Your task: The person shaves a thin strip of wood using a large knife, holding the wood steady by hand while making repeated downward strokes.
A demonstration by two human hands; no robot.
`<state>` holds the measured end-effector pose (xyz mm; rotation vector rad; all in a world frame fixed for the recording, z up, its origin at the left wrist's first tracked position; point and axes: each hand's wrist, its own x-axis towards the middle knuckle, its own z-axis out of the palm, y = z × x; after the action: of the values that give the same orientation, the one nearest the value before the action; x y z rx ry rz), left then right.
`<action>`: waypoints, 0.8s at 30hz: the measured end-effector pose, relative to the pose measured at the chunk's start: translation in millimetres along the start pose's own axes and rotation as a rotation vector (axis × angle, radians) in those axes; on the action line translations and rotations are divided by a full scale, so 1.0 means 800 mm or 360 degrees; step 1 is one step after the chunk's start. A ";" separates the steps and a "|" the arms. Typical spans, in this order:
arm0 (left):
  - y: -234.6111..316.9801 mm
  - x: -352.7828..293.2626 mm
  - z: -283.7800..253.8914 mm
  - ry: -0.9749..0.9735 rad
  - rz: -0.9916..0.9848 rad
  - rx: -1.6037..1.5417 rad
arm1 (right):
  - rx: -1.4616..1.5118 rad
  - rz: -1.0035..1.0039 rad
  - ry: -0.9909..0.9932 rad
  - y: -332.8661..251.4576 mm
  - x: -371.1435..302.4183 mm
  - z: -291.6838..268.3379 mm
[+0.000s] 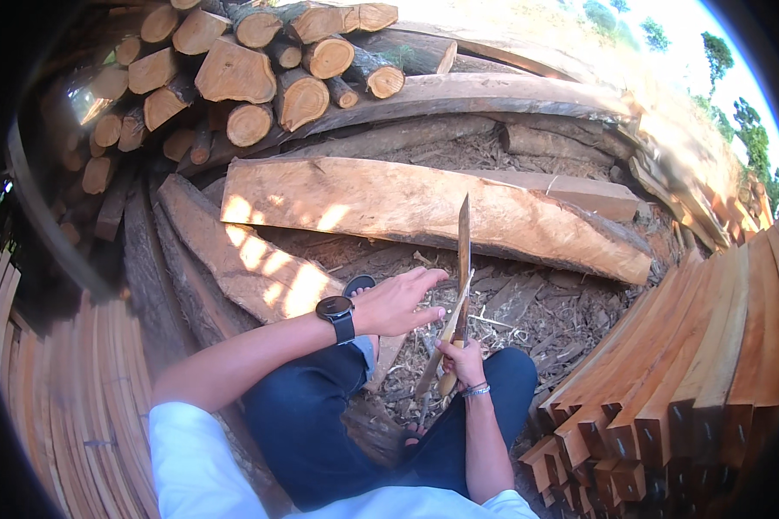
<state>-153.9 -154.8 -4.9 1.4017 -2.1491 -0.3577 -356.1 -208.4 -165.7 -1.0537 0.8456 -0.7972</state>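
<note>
My right hand (463,362) is closed round a machete (464,268), whose long, narrow, pointed blade stands nearly upright. The pale butt of its handle shows below the fist. A thin, pale strip (448,329) slants across the blade just left of the fist; whether the same hand grips it, I cannot tell. My left hand (400,303), with a dark watch on the wrist, is held to the left of the blade. Its fingers are stretched out and slightly bent, with nothing in them.
Ahead lies a thick sawn slab (424,203), with another slab (242,259) at its left. Cut logs (303,99) are piled at far left. Stacked planks flank me, one stack (692,346) at right, another (78,389) at left. Wood chips (493,320) litter the ground.
</note>
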 end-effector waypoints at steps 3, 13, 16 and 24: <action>0.008 0.011 -0.005 -0.0025 0.0056 -0.0226 | -0.0113 -0.0030 -0.0029 0.004 0.003 0.005; 0.010 0.007 -0.011 -0.0069 0.0036 -0.0314 | -0.0160 0.0008 -0.0073 0.010 0.006 0.017; 0.009 0.006 -0.013 -0.0035 0.0013 -0.0214 | -0.0196 0.0009 -0.0049 0.009 0.005 0.017; 0.007 -0.001 -0.033 0.0329 -0.0147 -0.0480 | -0.0286 -0.0024 0.0037 0.016 0.006 0.007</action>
<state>-142.7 -149.8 19.1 1.3048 -1.7846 -0.5239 -347.0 -207.0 -177.1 -1.2120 0.9432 -0.7575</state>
